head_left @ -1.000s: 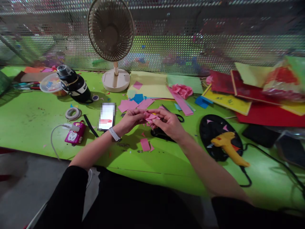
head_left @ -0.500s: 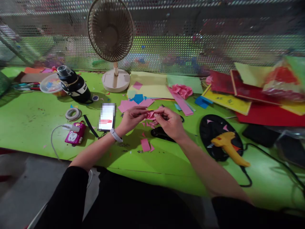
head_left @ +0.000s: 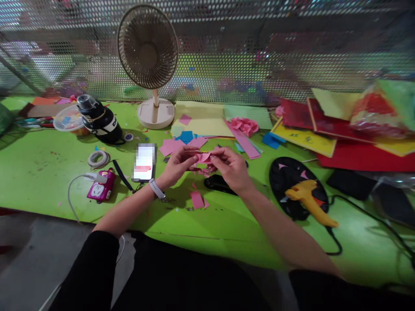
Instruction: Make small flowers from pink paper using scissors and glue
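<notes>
Two hands work above the middle of the green table (head_left: 39,172). The left hand (head_left: 177,164) pinches one end of the pink paper piece (head_left: 204,157), fingertips closed; the right hand (head_left: 232,167) pinches the other. Risk: uneven pulling may tear it.

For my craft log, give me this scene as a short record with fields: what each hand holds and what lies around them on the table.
Surface: green table
Left hand: pinches pink paper; watch on wrist
Right hand: pinches the same paper from the other side
Below hands: pink scrap, black tool of unclear kind
Left side: phone, tape roll, bottle
Right side: yellow glue gun on black mat
Back: fan, coloured sheets, mesh wall
</notes>
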{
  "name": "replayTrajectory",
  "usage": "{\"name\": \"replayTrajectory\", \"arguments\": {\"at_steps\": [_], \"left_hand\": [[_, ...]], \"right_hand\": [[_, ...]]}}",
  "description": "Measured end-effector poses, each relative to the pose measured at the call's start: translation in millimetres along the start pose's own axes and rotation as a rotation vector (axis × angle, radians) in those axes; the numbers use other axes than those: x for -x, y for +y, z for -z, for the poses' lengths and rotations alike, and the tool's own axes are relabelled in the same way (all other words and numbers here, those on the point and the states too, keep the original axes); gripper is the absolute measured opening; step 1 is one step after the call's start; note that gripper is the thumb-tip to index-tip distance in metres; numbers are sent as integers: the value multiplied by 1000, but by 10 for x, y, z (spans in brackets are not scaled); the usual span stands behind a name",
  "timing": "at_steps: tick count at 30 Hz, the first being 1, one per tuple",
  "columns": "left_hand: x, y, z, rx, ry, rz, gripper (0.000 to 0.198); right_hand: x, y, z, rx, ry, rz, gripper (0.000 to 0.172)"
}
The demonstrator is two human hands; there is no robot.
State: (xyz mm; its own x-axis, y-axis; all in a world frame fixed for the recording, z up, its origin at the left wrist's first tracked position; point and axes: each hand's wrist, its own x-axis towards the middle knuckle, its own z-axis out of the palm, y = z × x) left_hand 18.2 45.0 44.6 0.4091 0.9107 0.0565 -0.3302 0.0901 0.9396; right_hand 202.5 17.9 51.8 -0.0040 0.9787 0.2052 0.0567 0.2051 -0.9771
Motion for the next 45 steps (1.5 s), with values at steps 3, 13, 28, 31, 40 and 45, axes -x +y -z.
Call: {"name": "replayTrajectory", "arguments": {"at_steps": [3,13,28,31,40,45], "left_hand": [[-23,16,50,44,-74,31,37],[-46,-27,83,105,-62,36,38],[1,20,1,80,-15,8,40],[18,13,-10,161,-9,64,44],[41,19,-29,228,3,101,60],[37,20,-31,166,49,87,62]], "right_hand": [[-15,2,9,-5,-36,-5,17],[-26,-61,69,285,-61,260,13],[37,-52,30,673,81,673,29],[31,-37,57,647,50,647,29],[6,-27,49,602,9,641,26],[12,42,23,855,36,702,27]]}}
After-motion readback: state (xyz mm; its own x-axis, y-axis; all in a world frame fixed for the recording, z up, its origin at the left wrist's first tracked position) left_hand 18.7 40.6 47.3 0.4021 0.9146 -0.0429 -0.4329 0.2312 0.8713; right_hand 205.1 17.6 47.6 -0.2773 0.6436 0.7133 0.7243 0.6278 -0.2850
